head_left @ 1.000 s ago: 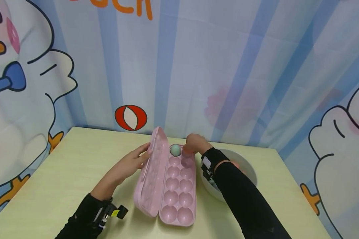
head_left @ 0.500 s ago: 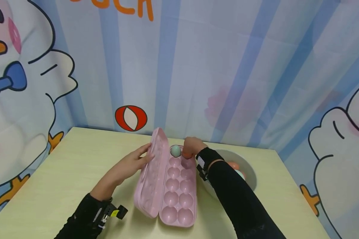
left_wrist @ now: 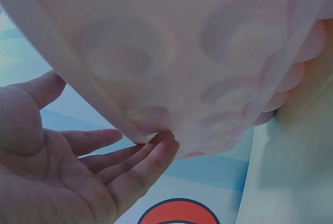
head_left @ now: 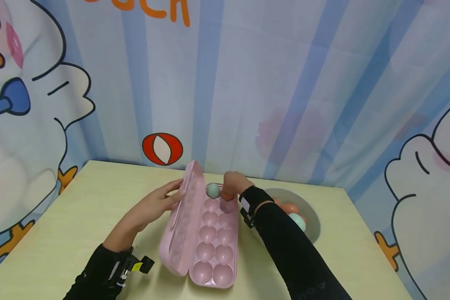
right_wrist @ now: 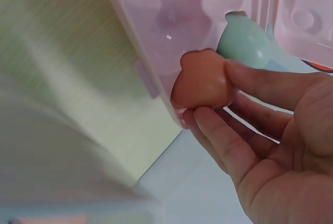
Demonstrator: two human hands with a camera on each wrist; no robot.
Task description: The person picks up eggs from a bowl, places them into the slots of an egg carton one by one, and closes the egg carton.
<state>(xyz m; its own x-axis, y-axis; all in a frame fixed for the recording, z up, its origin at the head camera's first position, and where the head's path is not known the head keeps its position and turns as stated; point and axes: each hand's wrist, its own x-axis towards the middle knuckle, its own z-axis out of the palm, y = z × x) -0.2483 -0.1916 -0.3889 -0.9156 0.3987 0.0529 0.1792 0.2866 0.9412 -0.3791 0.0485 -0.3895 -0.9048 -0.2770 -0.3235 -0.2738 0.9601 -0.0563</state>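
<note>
A pink egg carton stands on the table with its lid raised to the left. My left hand holds the lid by its far edge, the thumb on one side and the fingers against the other. In the far row, a pale green egg sits in the left cup. Next to it, my right hand pinches a brown egg between thumb and fingers, low in the far right cup. The egg's underside is hidden by the cup. The nearer cups hold nothing.
Just right of the carton stands a light grey bowl with brown eggs and a pale green egg in it, partly covered by the right sleeve. A printed curtain hangs behind the table's far edge.
The carton has shifted slightly left, along with both hands. The right arm has drawn left off the bowl, showing more eggs. My right hand stays over the far right cup.
</note>
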